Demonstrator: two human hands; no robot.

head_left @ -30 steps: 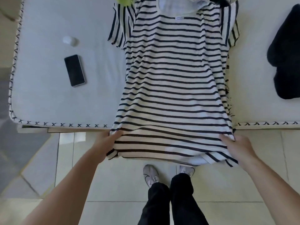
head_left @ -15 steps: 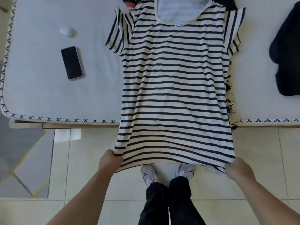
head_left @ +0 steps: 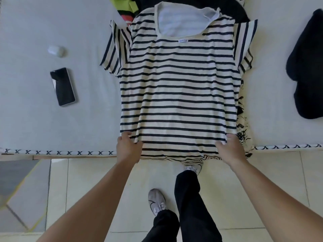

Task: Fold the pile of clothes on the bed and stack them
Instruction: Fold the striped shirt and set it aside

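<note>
Moved up onto the bed [head_left: 43, 123], both hands now grip the striped shirt [head_left: 178, 95] near its hem: left hand [head_left: 128, 148] lower centre-left, right hand [head_left: 229, 148] centre-right; shirt lies mid-frame.

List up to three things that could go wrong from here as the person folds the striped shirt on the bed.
1. The striped shirt's hem hangs over the bed edge; if the left hand or right hand lets go, it may slide floorward.
2. It lies on a floral garment, which could drag along.
3. The phone lies nearby; a sweeping fold might knock it.
</note>
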